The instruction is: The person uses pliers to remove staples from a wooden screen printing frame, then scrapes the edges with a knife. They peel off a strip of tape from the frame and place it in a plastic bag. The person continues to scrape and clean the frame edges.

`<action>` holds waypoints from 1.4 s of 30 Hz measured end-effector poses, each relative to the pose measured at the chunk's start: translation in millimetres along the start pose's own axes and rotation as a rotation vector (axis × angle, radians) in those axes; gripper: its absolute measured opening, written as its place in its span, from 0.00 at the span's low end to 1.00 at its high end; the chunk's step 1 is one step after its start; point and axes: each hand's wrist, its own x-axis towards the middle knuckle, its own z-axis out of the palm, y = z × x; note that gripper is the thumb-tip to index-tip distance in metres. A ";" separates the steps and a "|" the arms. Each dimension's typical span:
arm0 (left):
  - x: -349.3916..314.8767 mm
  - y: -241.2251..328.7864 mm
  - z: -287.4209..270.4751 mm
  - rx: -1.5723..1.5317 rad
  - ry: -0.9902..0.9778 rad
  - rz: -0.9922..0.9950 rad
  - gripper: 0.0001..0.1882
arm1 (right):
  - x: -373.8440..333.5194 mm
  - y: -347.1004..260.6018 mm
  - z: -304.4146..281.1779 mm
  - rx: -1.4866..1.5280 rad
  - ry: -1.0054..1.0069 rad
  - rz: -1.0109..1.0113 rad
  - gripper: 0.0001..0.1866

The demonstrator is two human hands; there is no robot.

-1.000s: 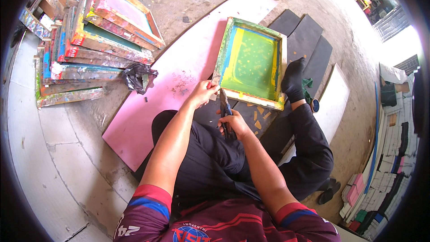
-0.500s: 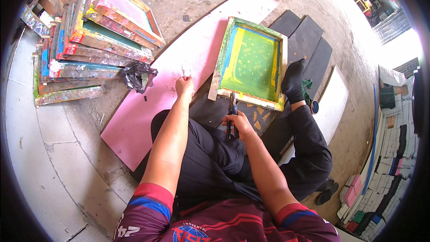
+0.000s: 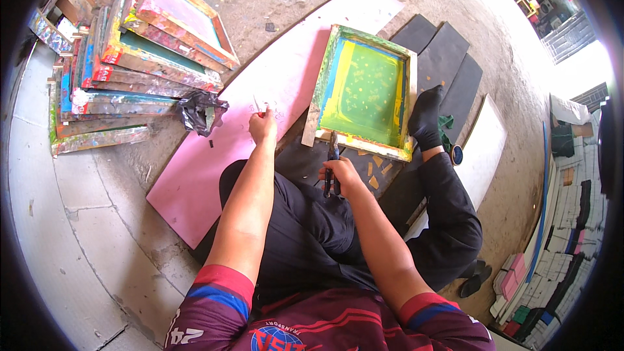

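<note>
The person's hands are apart: the right hand (image 3: 342, 174), nearer, is wrapped around dark-handled pliers (image 3: 333, 151) at the close edge of a green-and-yellow framed screen (image 3: 367, 91). The left hand (image 3: 262, 130) is over a pink board (image 3: 208, 175), its grip unclear. Paint-stained frames (image 3: 156, 77) stand stacked farther left.

Dark pliers (image 3: 333, 148), speckled green mesh (image 3: 365, 88)

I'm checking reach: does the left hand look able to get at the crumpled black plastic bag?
Probably yes: the left hand is over the flat pink board, with nothing visible standing between it and the crumpled black plastic bag.
</note>
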 end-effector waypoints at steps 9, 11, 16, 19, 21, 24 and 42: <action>-20.6 16.3 -5.7 0.021 -0.024 0.074 0.21 | 12.5 2.7 7.1 -0.099 0.137 0.014 0.08; -21.5 17.8 -6.4 0.000 -0.050 0.084 0.21 | 15.2 4.2 6.5 -0.135 0.177 0.013 0.06; -24.3 22.7 -2.2 -0.004 -0.063 0.070 0.22 | 34.5 19.9 -4.4 -0.182 0.200 -0.054 0.06; -15.5 14.8 0.3 -0.012 -0.066 0.063 0.22 | 38.1 35.4 -5.9 -0.160 0.162 -0.152 0.08; -16.3 7.4 -2.3 0.020 -0.042 0.104 0.21 | 29.1 41.1 -0.6 -0.064 0.133 -0.184 0.09; -28.5 22.6 -6.0 -0.177 -0.193 0.029 0.20 | 18.3 28.5 -6.8 -0.010 0.092 -0.173 0.12; -85.7 43.7 -17.5 0.015 -1.043 0.224 0.11 | -26.7 10.9 6.5 0.028 -0.191 -0.136 0.17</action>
